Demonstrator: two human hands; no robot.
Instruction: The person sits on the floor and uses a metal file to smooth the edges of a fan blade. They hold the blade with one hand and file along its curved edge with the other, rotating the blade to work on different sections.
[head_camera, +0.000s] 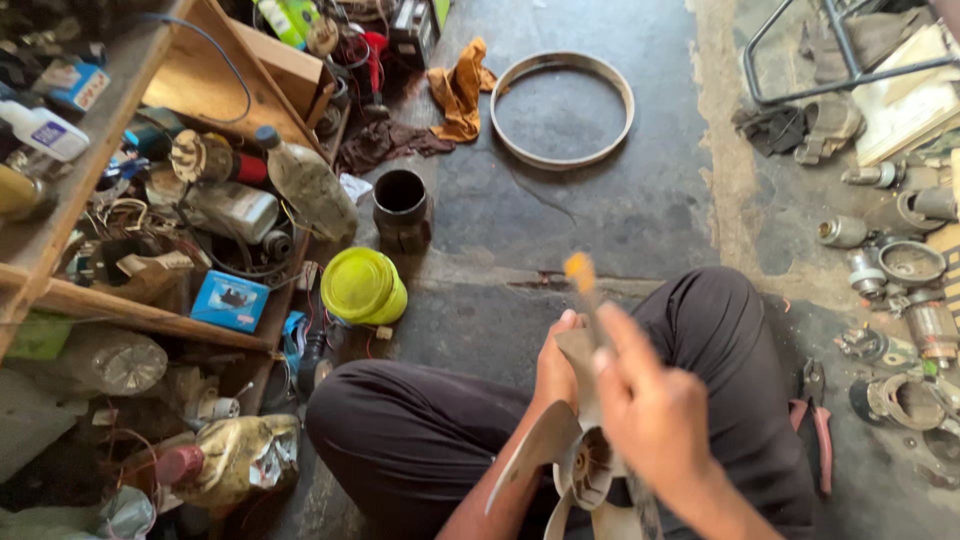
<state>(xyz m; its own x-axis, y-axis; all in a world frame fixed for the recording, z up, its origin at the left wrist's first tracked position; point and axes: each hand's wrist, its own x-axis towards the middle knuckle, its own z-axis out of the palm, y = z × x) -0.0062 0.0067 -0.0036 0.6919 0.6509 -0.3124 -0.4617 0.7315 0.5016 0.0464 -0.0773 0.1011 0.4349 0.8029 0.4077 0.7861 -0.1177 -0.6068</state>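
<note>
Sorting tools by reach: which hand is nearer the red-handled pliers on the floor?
Right. The right hand is above the lap, closer to the pliers at far right; the left hand grips the fan blade farther left.

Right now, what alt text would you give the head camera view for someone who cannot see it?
A person sitting cross-legged on a concrete floor holds a pale fan blade in the left hand while the blurred right hand holds a thin tool with an orange tip over it. Cluttered wooden shelves stand to the left, a metal ring lies ahead, and motor parts lie to the right.
</note>
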